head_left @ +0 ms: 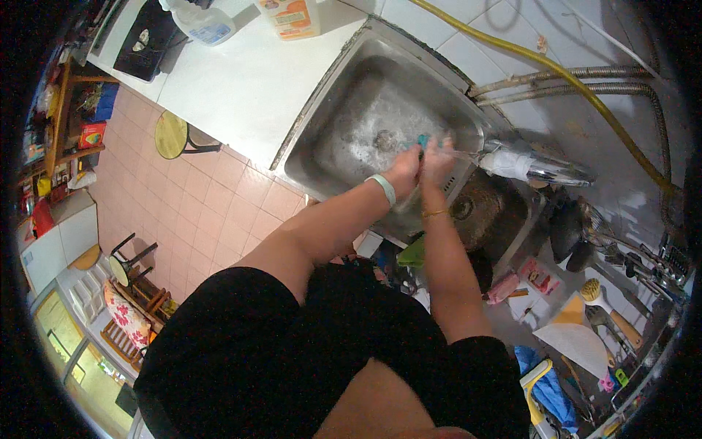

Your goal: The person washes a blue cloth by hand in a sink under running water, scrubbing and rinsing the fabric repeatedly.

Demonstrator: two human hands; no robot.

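Note:
Over the stainless steel sink basin [340, 110], my left hand [405, 167], with a pale band on its wrist, has its fingers curled around a small dark and teal object [422, 140]. My right hand [437, 159] is beside it, touching or close to it, under a stream of water from the chrome faucet [554, 169], whose spout is wrapped in white. Its fingers are blurred, and whether they grip the object cannot be told. Wet, whitish splashes surround the drain [385, 138].
A second, darker basin [488, 203] adjoins on the right. Plastic bottles [211, 26] stand on the white counter [236, 82]. A yellow hose [581, 82] hangs along the tiled wall. A wooden-handled brush [614, 313] and other utensils lie at the lower right.

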